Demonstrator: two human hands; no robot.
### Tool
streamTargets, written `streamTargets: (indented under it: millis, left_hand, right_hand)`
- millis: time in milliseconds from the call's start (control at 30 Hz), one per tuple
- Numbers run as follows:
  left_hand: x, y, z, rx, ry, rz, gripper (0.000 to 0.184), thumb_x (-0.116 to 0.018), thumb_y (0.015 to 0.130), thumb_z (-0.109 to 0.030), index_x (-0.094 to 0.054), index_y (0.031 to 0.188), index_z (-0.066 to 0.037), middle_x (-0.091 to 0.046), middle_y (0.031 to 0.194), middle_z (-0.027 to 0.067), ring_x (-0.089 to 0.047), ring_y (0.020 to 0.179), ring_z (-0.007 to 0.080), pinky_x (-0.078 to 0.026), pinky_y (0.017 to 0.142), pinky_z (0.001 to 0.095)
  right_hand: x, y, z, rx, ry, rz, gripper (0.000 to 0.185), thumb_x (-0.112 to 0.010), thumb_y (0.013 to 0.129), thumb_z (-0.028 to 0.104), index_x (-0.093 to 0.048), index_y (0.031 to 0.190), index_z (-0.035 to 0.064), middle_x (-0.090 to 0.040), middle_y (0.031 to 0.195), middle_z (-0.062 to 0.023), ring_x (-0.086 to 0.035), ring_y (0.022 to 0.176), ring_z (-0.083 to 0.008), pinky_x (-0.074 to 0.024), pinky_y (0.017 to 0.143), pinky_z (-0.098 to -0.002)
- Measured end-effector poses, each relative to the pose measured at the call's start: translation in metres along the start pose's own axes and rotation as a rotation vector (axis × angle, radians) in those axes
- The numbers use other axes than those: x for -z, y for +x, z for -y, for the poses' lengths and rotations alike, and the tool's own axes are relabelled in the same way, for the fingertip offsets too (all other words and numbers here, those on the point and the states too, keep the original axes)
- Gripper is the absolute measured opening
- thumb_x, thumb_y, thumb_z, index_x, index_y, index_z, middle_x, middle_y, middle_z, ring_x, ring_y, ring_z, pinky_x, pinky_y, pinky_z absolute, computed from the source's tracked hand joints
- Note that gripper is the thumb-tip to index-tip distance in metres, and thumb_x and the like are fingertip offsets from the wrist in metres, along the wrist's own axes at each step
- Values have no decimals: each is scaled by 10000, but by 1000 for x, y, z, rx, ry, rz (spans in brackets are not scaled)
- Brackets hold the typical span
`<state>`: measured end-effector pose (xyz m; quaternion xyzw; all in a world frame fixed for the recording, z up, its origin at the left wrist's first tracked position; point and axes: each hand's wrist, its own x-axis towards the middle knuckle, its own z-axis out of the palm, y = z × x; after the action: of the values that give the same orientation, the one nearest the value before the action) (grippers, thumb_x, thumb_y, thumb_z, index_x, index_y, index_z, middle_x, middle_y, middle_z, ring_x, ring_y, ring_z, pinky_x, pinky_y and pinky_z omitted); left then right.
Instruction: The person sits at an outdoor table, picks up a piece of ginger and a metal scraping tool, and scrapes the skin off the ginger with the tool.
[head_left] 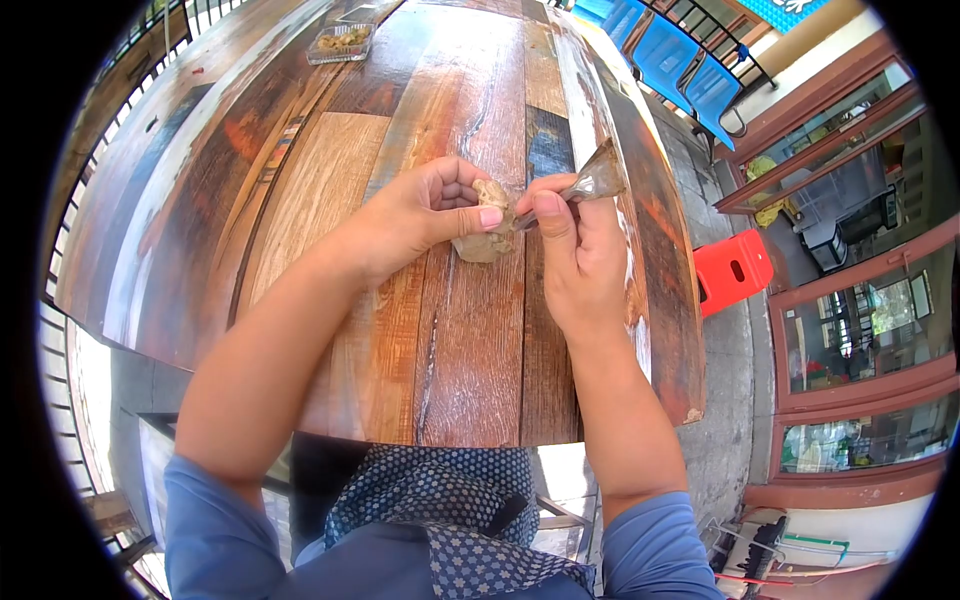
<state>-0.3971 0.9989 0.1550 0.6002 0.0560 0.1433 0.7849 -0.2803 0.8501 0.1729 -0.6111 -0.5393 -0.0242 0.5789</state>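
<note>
Apron: dark blue with small pale flowers and dots, nearest to me, the apron point(440, 490) hangs in loose folds below the table's edge.
Sleeves: plain blue, the sleeves point(225, 530) end near the elbows and leave both forearms bare.
Lump: tan to grey-beige, the lump point(482, 235) is small and uneven, narrower and knobbly at the top, broader and rounder at the bottom. Its upper part looks a bit yellower, its lower part duller and smoother. The thumb covers some of it, and I can't tell what it's made of.
Lump's place: between the two hands, over the middle of the table's near half; whether it touches the top, I can't tell.
Left hand: closed in a pinch on the lump, the left hand point(420, 215) has its thumb across the front and its fingers curled behind.
Right hand: closed around the tool, the right hand point(582, 255) grips it between thumb and forefinger.
Tool: shiny metal, the tool point(598, 178) flares wide at the upper right and narrows toward the lump; contact between them is too small to make out.
Table: glossy, printed like planks in brown, orange, white and blue, the table point(470, 350) spreads beneath both hands.
Box: clear plastic, the box point(313, 58) sits well apart from the hands at the far left, with yellowish-brown pieces point(345, 40) inside.
Stool: bright red, the stool point(735, 272) stands just beside the table's right edge.
Chairs: blue, the chairs point(665, 62) stand beyond the far right side.
Windows: glass in reddish-brown frames, the windows point(870, 325) line the right.
</note>
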Motion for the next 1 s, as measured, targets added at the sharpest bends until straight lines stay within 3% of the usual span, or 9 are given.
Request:
streamTargets:
  millis: [333,400,1000]
  left_hand:
    - [0,0,-1,-2,-8,2,286,-705,891,-121,-540,1115,-55,-636,1011,22,-606,948,104,-489,866,271]
    - [0,0,-1,-13,0,-2,334,-721,883,-146,-543,1125,-1,-636,1057,83,-611,983,155,-497,880,293]
    - [0,0,-2,-7,23,-23,365,-742,870,-173,-543,1125,-4,-643,1052,81,-612,978,150,-499,870,290]
  right_hand:
    - [1,0,1,-57,19,-17,249,-606,974,262,-598,988,13,-635,833,-82,-596,734,-163,-483,681,-289]
    - [1,0,1,-76,16,-24,249,-608,973,260,-600,986,12,-632,829,-81,-596,733,-162,-482,680,-289]
    - [-1,-1,1,-107,46,-36,195,-636,953,200,-611,948,7,-632,831,-87,-603,722,-172,-483,671,-289]
